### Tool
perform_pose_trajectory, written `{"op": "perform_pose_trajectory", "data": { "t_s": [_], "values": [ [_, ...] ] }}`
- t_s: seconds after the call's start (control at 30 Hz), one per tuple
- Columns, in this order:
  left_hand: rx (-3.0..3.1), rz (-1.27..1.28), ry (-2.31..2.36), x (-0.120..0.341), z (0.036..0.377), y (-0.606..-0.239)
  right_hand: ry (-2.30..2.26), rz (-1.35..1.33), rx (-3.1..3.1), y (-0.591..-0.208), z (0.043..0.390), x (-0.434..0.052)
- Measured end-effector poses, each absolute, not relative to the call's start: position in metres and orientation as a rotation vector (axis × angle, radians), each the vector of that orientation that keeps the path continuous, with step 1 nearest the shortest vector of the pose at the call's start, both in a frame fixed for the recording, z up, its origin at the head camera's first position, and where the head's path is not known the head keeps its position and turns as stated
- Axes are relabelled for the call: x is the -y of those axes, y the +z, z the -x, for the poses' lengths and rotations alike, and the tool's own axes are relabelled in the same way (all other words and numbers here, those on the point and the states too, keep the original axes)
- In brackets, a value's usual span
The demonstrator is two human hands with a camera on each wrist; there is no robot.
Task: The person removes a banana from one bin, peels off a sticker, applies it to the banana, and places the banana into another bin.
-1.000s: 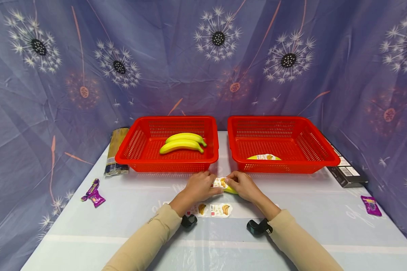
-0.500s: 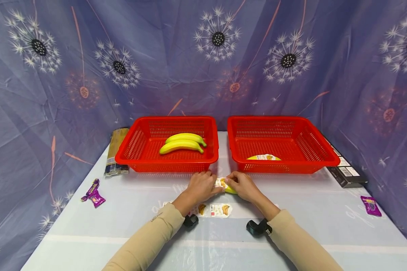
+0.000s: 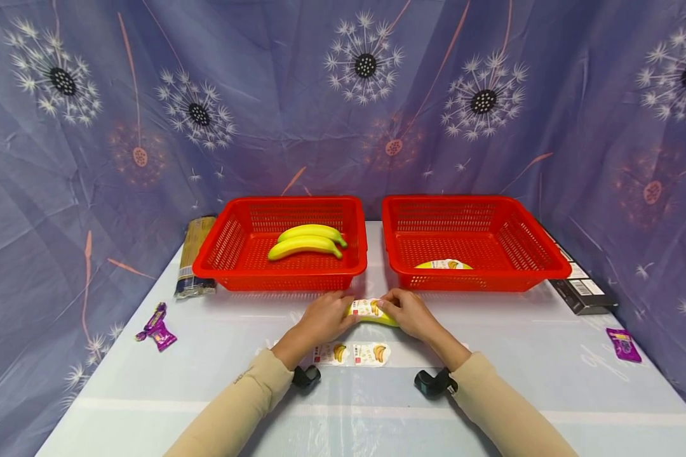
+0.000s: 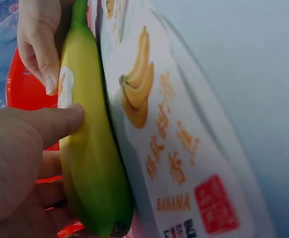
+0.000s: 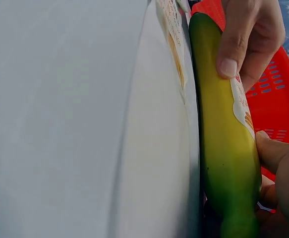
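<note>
A yellow banana with green ends (image 3: 384, 320) lies on the table, a white banana-print sticker (image 3: 366, 308) on its upper side. My left hand (image 3: 324, 317) grips its left end, with the thumb (image 4: 65, 123) on the near side and the fingers behind. At the other end my right hand (image 3: 413, 314) holds it, thumb low and fingertips at the sticker's right edge. Just in front, a strip bears two printed stickers, a left one (image 3: 331, 354) and a right one (image 3: 371, 354). The left wrist view shows a sticker lettered BANANA (image 4: 171, 203) close beside the fruit.
Behind stand two red baskets: the left one (image 3: 280, 280) contains two bananas (image 3: 305, 246), the right one (image 3: 480, 282) a stickered banana (image 3: 444, 264). A noodle pack (image 3: 196, 254) and purple wrappers (image 3: 157, 330) lie left; a black box (image 3: 585, 295) and purple packet (image 3: 623, 344) lie right.
My left hand has slid left along the banana, uncovering the sticker's left part and more of the strip in front. The right hand stays in place.
</note>
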State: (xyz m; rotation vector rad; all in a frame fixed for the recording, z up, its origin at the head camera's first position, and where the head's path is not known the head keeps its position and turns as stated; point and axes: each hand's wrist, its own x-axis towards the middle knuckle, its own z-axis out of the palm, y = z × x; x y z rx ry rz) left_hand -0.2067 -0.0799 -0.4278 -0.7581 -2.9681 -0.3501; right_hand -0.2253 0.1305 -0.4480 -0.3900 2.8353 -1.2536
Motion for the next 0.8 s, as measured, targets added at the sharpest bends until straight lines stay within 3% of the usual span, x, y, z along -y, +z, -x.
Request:
{"op": "perform_pose_trajectory", "data": {
  "t_s": [0.8],
  "values": [
    [2.908,0.709,-0.559,0.0841,0.2033,-0.4312,-1.264,0.387,-2.831,-0.4516,0.225,-0.1295]
  ]
}}
